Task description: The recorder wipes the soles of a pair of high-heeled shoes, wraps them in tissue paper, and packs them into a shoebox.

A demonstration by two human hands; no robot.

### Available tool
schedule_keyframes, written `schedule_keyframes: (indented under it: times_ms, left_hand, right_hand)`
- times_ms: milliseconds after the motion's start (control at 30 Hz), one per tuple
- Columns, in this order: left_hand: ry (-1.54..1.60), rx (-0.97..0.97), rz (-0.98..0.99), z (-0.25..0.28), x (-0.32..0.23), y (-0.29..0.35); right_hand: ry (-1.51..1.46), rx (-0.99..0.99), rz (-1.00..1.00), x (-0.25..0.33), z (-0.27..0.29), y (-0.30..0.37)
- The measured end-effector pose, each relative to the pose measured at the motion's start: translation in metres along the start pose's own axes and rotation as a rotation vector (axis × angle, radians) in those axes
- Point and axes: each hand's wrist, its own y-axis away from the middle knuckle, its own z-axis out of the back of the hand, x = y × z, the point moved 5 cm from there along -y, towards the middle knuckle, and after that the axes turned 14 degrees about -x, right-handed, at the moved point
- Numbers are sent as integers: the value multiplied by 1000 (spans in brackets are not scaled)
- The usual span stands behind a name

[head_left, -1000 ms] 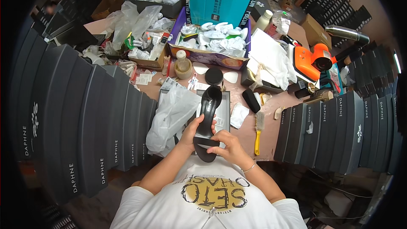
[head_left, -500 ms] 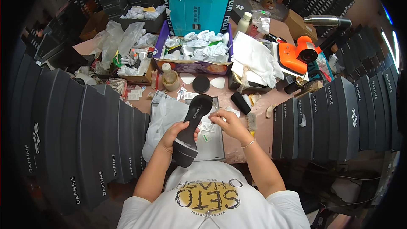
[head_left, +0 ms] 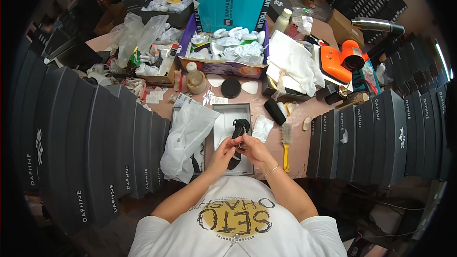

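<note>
A black sandal (head_left: pixel 239 126) is between my two hands, above an open grey shoebox (head_left: pixel 247 114). My left hand (head_left: pixel 225 153) is closed on the sandal from the left, its fingertips meeting those of the other hand. My right hand (head_left: pixel 256 151) pinches the sandal's thin strap near a small shiny piece that looks like a buckle. My fingers hide the middle of the shoe, and a dark end of it shows below them. White plastic wrap (head_left: pixel 188 133) lies over the left part of the box.
A yellow-handled brush (head_left: pixel 286 150), a black oblong object (head_left: pixel 274 111) and white paper (head_left: pixel 262 128) lie to the right. Behind are a round black tin (head_left: pixel 231 87), a bottle (head_left: pixel 195 82) and a purple carton (head_left: pixel 223 68) of crumpled paper. Shoebox stacks (head_left: pixel 107 138) flank both sides.
The sandal has swung from sole-up on the left to low over the box. My right hand has come down to meet the left and pinches the strap. The whole view has shifted slightly.
</note>
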Motion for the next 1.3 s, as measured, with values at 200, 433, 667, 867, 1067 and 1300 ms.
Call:
schedule_keyframes:
  times_ms: [200,433,667,867,1067,1300]
  left_hand:
    - [-1,1,94,9,3,5]
    - [357,116,301,7,-16,11]
    - [-93,97,204,23,0,6]
    - [-128,-166,202,119,22,-35]
    - [-871,-682,-693,181,-40,-24]
    - [-1115,-380,-319,160,37,-16]
  right_hand:
    - [4,-78,54,-3,-25,5]
    - [-111,45,8,-6,-19,13]
    - [-28,21,51,-14,-16,12]
    - [721,-234,389,12,28,-13]
    - [630,-260,272,-3,34,-12]
    - [585,-182,91,-22,17,-12]
